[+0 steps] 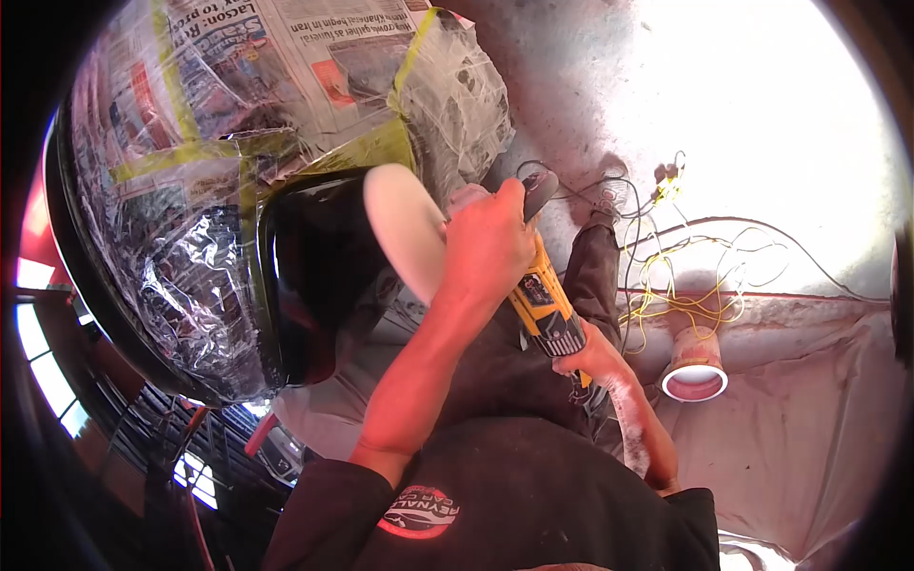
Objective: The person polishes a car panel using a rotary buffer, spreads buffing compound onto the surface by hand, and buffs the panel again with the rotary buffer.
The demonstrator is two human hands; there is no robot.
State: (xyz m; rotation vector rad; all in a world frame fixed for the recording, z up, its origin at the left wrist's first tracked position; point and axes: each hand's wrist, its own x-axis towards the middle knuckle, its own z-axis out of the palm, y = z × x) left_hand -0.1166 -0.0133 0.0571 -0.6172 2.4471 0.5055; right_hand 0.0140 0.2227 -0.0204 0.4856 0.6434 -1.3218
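A yellow and black power polisher (543,305) is held at a slant in front of my body. My left hand (487,238) is closed around its head end, by a dark handle (540,193). Farther back, my right hand (592,354) grips the rear of its body. The round pale pad (405,231) stands on edge against or very near a glossy black panel (319,276); actual contact is unclear. Newspaper (333,48), clear plastic film (205,285) and yellow-green tape (367,150) cover the surface around the panel.
Tangled yellow and dark cables (666,295) lie on the floor to the right. A cylindrical container (693,366) with a white rim is below them, beside a draped sheet (762,428). My shoe (609,200) shows beyond the polisher. Dark racks or frames stand at lower left.
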